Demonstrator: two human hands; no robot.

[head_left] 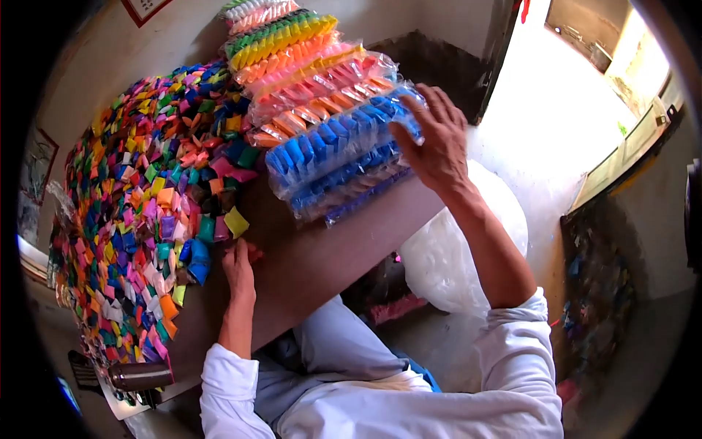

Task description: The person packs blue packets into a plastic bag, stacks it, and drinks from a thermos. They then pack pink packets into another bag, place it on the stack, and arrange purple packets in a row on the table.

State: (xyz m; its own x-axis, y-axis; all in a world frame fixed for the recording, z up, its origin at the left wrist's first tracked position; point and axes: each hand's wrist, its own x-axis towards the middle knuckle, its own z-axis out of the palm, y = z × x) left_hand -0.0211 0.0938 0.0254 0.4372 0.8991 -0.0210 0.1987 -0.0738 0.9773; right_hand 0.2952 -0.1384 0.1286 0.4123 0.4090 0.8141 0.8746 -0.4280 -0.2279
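Note:
My right hand [441, 140] is spread at the right end of a row of blue packets [333, 140] in clear plastic, its fingers apart and at the wrapping. That row lies on a stack of similar wrapped rows, with orange packets [311, 115] just behind it. My left hand [240, 269] is at the near edge of a large heap of loose coloured packets [157, 197], fingers closed together. A bit of red shows beside its fingertips; what it is cannot be made out. A yellow packet [235, 222] lies just beyond that hand.
The heap and stack rest on a brown table [292, 274]. A dark brown cylindrical object [142, 375] stands at the table's near left corner. A large translucent plastic bag [468, 249] is beside the table, below my right arm. An open doorway [563, 95] is at the right.

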